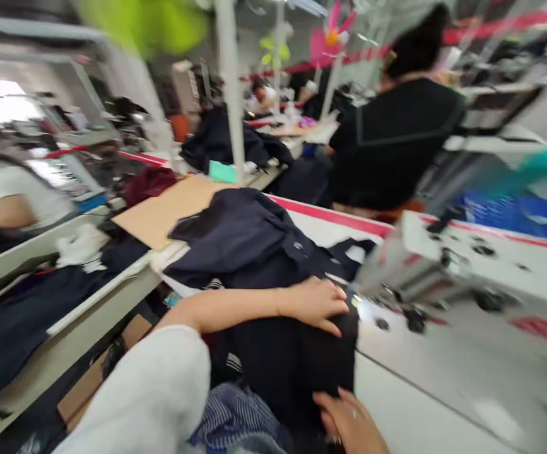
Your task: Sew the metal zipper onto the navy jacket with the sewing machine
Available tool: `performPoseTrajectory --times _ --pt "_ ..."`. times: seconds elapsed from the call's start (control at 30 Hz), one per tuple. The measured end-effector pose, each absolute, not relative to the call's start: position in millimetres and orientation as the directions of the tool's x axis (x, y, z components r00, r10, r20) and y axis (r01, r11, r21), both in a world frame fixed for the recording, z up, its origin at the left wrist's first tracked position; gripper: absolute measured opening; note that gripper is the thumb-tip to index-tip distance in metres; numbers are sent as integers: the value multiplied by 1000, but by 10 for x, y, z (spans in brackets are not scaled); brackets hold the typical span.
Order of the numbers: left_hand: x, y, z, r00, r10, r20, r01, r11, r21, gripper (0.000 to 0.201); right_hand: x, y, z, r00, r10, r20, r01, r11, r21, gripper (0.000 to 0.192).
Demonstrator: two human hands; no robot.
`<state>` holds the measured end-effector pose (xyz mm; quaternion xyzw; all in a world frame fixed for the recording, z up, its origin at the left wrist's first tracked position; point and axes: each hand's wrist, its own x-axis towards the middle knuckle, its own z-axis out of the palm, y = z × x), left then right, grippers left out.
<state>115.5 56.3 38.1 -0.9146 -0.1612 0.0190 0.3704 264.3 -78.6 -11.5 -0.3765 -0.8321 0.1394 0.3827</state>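
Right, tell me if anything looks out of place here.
Nothing stands out. The left hand lies flat on the dark fabric by the sewing machine; the right hand grips its near edge. Heavy blur hides small faults.

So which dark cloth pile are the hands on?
The black cloth nearest the camera, by the sewing machine: left hand and right hand press it. The navy pile behind lies untouched.

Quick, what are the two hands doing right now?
Left hand: open, lying flat on the dark cloth beside the sewing machine.
Right hand: touching the same cloth at its near edge; cannot tell if it grips.
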Motion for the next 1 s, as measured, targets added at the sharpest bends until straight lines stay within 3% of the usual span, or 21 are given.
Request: performPoseTrajectory --times 0.07,0.1,0.17,0.27,0.37,0.47,0.63,0.87,1.0 --pt "1067 674 240 859 479 181 511 -819 -261 63 2748 -749 -87 -382 775 504 606 621 -496 27" --pt "1050 703 190 835 527 161 547 -827 -130 63 2789 -655 -67 -368 792 487 656 592 -467 25" --pt "1031 680 143 806 581 110 586 -811 -12 61 2862 -381 -42 -380 805 455 751 556 -357 26" --pt "974 510 153 784 618 59 619 -785 8 61 2904 -17 -55 -431 822 372 828 524 -199 28" --pt "891 355 185 770 637 38 637 -770 -16 62 2854 80 -95 -511 790 338 811 574 -116 28" --pt "903 368 247 789 615 4 614 -787 -55 54 2792 7 -121 -530 775 344 795 595 -118 25" --pt "1205 815 409 833 522 -184 513 -853 -96 36 2760 -65 -127 -512 788 344 804 580 -132 23" --pt "1311 1228 552 930 238 -281 273 -958 92 22 2778 -79 -142 -515 756 405 799 594 -91 20" --pt "1420 1217 559 856 339 -391 421 -895 145 23 2780 -78 -146 -526 751 399 801 595 -64 20"
